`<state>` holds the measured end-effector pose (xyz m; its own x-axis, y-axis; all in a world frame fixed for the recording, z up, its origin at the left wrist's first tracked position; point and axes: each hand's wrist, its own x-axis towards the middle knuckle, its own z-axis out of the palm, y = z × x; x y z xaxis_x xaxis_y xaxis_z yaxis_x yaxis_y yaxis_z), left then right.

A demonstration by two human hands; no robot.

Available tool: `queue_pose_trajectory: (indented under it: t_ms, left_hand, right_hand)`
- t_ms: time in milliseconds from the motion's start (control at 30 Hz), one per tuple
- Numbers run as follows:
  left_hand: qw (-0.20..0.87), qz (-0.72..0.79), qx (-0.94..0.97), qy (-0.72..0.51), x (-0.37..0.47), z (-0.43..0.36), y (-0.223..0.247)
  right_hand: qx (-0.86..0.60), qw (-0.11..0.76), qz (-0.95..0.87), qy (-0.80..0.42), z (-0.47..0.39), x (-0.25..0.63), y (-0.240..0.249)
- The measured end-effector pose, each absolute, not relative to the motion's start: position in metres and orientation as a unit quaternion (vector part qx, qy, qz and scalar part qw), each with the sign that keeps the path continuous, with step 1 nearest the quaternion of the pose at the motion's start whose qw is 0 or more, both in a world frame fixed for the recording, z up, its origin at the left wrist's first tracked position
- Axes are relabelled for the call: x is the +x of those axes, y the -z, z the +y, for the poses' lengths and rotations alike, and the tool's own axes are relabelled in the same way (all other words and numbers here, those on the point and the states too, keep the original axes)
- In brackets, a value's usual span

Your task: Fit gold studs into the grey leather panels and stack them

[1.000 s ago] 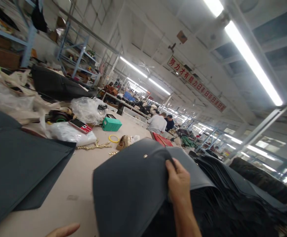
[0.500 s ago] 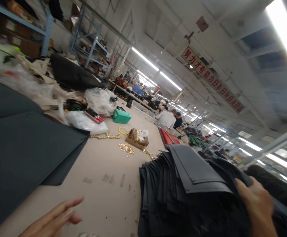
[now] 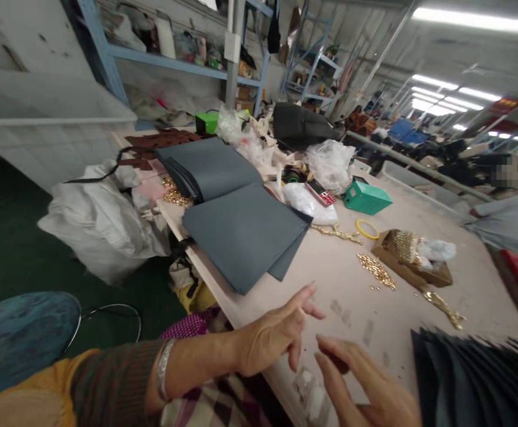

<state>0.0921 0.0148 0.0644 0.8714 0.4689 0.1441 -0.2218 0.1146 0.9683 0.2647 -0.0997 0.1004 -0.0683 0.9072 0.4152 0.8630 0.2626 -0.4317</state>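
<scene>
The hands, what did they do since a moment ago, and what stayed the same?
The right hand let go of the dark sheets and moved left, close to the left hand. The view swung left too. The green box and red phone stayed where they were.

The left forearm (image 3: 205,363) reaches in from eight o'clock, bare past its ribbed cuff (image 3: 111,382); the empty left hand (image 3: 271,339) spreads loosely toward two o'clock. The empty right hand (image 3: 369,382), fingers parted, points toward ten.
</scene>
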Motion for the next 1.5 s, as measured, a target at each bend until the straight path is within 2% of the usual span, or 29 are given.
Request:
queue_pose_trajectory:
  t_ms: [267,533,900,1200,1400,1500]
  left_hand:
    - [0.702,0.118,0.656,-0.251,0.075,0.028,-0.055]
    - [0.699,0.145,0.664,-0.224,0.067,0.037,-0.059]
    - [0.712,0.187,0.641,-0.216,0.062,0.043,-0.050]
    - [0.774,0.241,0.543,-0.218,0.068,0.044,-0.052]
    - [0.791,0.258,0.498,-0.243,0.070,0.039,-0.047]
    - [0.806,0.262,0.457,-0.270,0.066,0.035,-0.045]
  right_hand:
    - [-0.543,0.208,-0.807,0.102,-0.058,0.236,-0.071]
    - [-0.503,0.170,-0.824,0.197,-0.032,0.215,-0.079]
    - [-0.489,0.112,-0.846,0.180,-0.016,0.210,-0.068]
    - [-0.509,0.074,-0.843,0.157,-0.010,0.212,-0.051]
    - [-0.530,0.108,-0.829,0.141,-0.003,0.211,-0.053]
    - [-0.542,0.157,-0.822,0.071,-0.002,0.214,-0.058]
